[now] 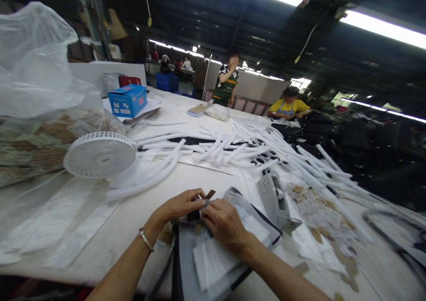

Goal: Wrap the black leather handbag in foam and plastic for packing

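Both hands meet over a grey piece with black edging [189,256] at the near edge of the table. My left hand [183,205], with a bracelet at the wrist, has its fingers closed on a small dark strip [193,215]. My right hand [223,223] is closed beside it, fingertips at the same spot; what they pinch is too small to make out. A brown tab [211,194] sticks up between the hands. White sheets [213,263] lie on the grey piece under my right wrist.
A white fan [100,155] and blue box [127,100] stand left, near a large plastic bag [36,66]. White foam strips [219,148] spread across the table [149,212]. A grey tape dispenser [274,197] stands right. Two people are across the table.
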### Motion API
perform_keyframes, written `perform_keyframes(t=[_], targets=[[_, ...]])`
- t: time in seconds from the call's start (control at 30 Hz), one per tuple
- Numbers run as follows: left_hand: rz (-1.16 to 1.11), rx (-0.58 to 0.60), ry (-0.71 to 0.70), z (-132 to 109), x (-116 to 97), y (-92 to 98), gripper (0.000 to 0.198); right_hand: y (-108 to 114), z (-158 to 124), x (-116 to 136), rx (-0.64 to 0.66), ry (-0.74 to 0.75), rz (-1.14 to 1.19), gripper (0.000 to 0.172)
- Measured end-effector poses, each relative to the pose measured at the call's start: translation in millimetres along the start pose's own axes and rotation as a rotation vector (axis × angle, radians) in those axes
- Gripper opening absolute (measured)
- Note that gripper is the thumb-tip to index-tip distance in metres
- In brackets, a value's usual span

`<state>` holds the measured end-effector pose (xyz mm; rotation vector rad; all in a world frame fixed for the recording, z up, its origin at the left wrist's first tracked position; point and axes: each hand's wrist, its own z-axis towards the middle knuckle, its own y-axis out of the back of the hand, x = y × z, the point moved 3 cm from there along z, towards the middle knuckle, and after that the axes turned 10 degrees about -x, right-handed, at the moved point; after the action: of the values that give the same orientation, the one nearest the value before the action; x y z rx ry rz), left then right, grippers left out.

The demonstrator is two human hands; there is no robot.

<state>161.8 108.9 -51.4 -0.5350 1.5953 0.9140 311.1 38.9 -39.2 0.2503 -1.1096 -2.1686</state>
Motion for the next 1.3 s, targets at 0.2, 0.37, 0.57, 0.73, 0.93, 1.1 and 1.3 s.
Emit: perform_keyframes(t=[0.2, 0.37, 0.57, 0.73, 0.93, 1.1, 1.3], targets=[[-0.078, -0.034, -0.017, 4.4, 9.7, 15.8, 0.032, -16.1, 18.6, -5.6, -0.048, -0.027, -0.041, 0.014], [-0.206, -0.089, 0.038, 3.8, 20.8, 20.6, 0.034, -10.2, 22.6, -11.8, 0.015, 0.045, 0.131, 0.018], [-0.29, -0.138, 0.055, 2.0, 21.5, 20.5, 0.033, -4.2, 15.2, -5.8, 0.063, 0.228, 0.018, 0.023], [-0.256, -0.168, 0.013, 2.6, 19.1, 21.4, 0.029, -26.3, 17.5, -1.7, -0.101, 0.231, -0.078, 0.01], [-0.123, -0.185, -0.072, -0.2, 13.6, 23.1, 0.028, -33.7, 23.2, -9.3, -0.154, 0.231, -0.021, 0.022], [0.008, -0.189, -0.128, -6.9, 7.3, 22.3, 0.031, -27.3, 21.9, -16.5, -0.228, 0.156, 0.009, 0.022], [0.155, -0.293, -0.199, -5.8, 11.1, 7.5, 0.031, -20.4, 26.3, -18.1, -0.252, 0.224, 0.13, 0.021]])
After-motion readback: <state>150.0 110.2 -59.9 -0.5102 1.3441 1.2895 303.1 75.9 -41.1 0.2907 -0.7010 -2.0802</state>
